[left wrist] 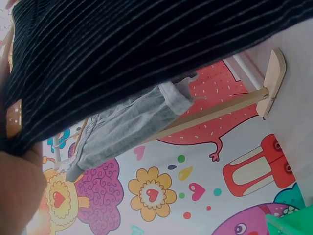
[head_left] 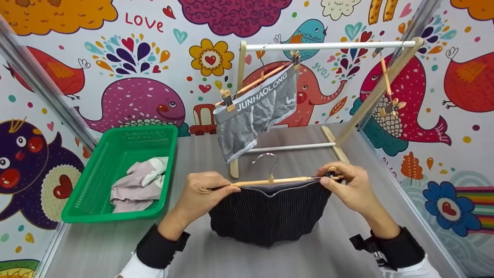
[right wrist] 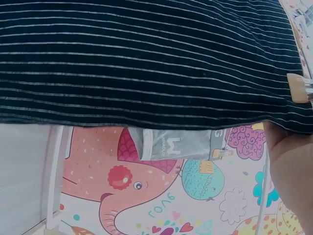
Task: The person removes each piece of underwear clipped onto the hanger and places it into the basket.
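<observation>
Black pinstriped boxer shorts (head_left: 270,218) hang below a wooden clip hanger (head_left: 287,180) whose metal hook points up. At the left end of the waistband, my left hand (head_left: 202,195) pinches the cloth together with the hanger bar. My right hand (head_left: 349,189) grips the other corner at the clip there. A wooden clip (right wrist: 297,88) bites the waistband beside the right hand in the right wrist view. Another clip (left wrist: 14,119) shows against the striped cloth in the left wrist view. Most of the left fingers are hidden behind the shorts in that view.
Behind the shorts stands a wooden rack with a white rail (head_left: 328,45). Grey boxer briefs (head_left: 251,119) hang from it on a clip hanger, and a bare hanger (head_left: 387,79) hangs at its right end. A green basket (head_left: 83,185) on the left holds pale pink clothing (head_left: 135,189).
</observation>
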Action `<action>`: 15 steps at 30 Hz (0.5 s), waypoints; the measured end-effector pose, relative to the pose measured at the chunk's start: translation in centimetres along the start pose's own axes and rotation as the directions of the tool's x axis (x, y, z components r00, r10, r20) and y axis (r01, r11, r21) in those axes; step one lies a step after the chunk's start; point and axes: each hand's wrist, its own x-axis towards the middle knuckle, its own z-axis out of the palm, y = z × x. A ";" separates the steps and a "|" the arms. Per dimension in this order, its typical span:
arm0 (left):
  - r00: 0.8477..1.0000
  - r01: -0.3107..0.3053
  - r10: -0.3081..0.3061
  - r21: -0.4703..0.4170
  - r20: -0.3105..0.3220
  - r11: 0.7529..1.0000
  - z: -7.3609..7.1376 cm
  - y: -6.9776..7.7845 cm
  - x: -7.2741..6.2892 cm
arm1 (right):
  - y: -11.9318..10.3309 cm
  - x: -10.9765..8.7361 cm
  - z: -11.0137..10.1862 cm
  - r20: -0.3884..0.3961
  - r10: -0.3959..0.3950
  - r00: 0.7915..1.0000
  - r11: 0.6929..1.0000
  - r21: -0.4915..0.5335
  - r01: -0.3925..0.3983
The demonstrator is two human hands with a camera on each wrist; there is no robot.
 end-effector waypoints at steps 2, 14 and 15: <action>1.000 0.006 -0.006 0.011 -0.001 1.000 0.0 0.2 -0.1 | 0.2 0.1 -0.1 0.007 -0.004 1.000 1.000 -0.005 0.004; 1.000 -0.018 0.017 0.098 0.016 0.995 -0.2 1.3 -0.1 | 0.3 0.8 0.0 0.010 0.040 0.999 0.998 0.050 -0.040; 1.000 -0.019 0.017 0.099 0.016 0.995 -0.3 1.4 -0.1 | 0.3 0.9 0.0 0.009 0.042 0.999 0.998 0.047 -0.043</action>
